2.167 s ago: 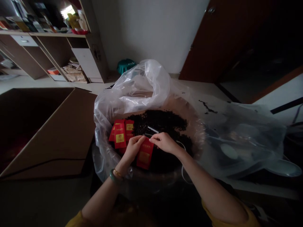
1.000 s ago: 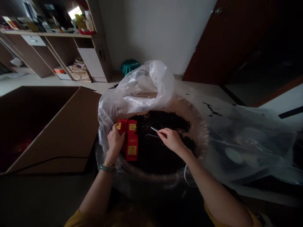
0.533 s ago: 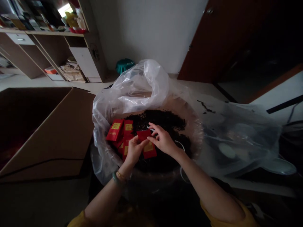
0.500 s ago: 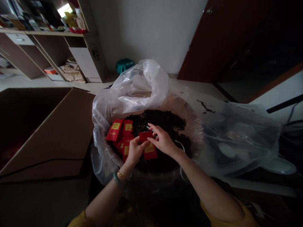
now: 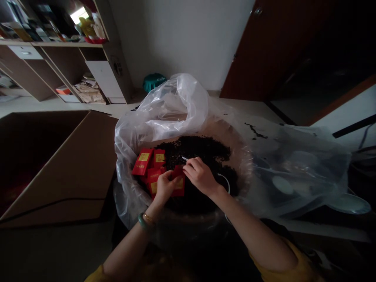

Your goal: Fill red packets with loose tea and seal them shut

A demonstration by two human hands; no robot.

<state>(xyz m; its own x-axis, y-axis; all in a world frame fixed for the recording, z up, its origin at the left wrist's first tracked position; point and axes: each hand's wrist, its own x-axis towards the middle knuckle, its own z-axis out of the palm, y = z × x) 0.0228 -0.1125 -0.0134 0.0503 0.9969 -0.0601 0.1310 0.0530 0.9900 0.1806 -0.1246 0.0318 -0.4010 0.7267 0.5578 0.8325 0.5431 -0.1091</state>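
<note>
My left hand (image 5: 165, 185) is closed on a small red packet (image 5: 179, 190) with a yellow label. At the packet's top edge, the fingers of my right hand (image 5: 201, 176) are pinched together. A thin white piece (image 5: 185, 158) sticks out beyond the right fingers; what it belongs to is hidden. Other red packets (image 5: 142, 161) with yellow labels lie in a pile just left of my hands. Beneath both hands is a heap of dark, loose, dried leaf-like stuff (image 5: 202, 147), in a wide round basin (image 5: 235, 137) lined with clear plastic.
Clear plastic bagging (image 5: 190, 98) bunches up at the basin's far rim. On the left stands an open cardboard box (image 5: 73, 168). More clear plastic (image 5: 302, 172) spreads on the right. A white cord (image 5: 226, 181) loops beside my right wrist. Shelves (image 5: 67, 70) and a door (image 5: 246, 58) are behind.
The held packet has shifted a little left, over the packet pile's edge. My right hand's fingers, spread before, have closed together at its top.
</note>
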